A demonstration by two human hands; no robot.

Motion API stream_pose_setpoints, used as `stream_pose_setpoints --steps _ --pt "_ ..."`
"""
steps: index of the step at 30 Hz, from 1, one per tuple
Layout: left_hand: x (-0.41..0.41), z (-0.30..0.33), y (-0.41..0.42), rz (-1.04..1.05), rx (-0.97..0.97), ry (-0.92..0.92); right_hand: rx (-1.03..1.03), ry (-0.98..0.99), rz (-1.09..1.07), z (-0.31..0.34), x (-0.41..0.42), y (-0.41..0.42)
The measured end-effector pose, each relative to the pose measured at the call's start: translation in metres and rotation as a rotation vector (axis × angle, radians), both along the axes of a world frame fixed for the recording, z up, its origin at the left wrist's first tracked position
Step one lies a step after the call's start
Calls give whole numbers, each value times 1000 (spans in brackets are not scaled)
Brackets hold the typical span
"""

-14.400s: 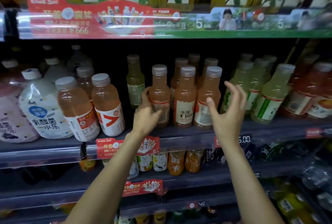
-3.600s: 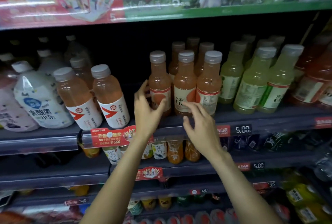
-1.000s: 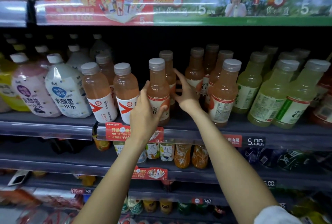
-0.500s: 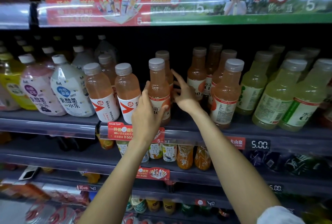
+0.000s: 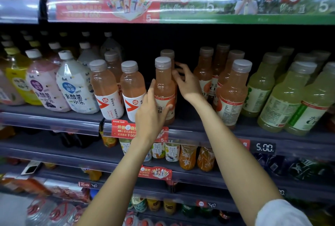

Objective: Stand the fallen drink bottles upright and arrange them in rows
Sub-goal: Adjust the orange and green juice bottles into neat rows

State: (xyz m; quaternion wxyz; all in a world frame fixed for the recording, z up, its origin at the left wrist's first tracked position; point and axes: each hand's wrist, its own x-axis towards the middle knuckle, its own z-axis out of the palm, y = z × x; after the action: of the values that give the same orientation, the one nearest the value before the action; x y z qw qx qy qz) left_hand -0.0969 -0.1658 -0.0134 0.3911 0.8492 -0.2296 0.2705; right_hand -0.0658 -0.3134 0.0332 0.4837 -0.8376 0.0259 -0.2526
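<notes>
The fingers (image 5: 174,79) of the right hand (image 5: 186,84) are spread and lightly curved, their tips against the right flank of the front peach bottle (image 5: 164,88), near the shoulder below the cap. Whether they also reach the bottle behind (image 5: 167,54) cannot be told. The left hand (image 5: 150,115) grips the same front bottle lower down: thumb across the label on the right, forefinger extended up the left side.

The bottle stands directly between the two hands, long axis vertical, base on the shelf (image 5: 199,127) close to its front edge. The left hand is the nearer and carries the firmer hold; the right steadies from the side.

A gap lies to the right, between this bottle and the peach bottle cluster (image 5: 233,91). Judgement: the coming move is a sideways or rearward slide to align the bottle with its row, and the upright axis must be kept while sliding.

Both forearms rise from below, converging on the bottle; a white sleeve (image 5: 282,213) shows on the right arm.
</notes>
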Motion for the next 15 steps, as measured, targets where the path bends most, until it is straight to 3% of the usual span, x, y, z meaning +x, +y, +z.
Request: stream_pose_setpoints --steps 15 --pt "0 -1 2 5 2 -5 26 61 72 10 8 3"
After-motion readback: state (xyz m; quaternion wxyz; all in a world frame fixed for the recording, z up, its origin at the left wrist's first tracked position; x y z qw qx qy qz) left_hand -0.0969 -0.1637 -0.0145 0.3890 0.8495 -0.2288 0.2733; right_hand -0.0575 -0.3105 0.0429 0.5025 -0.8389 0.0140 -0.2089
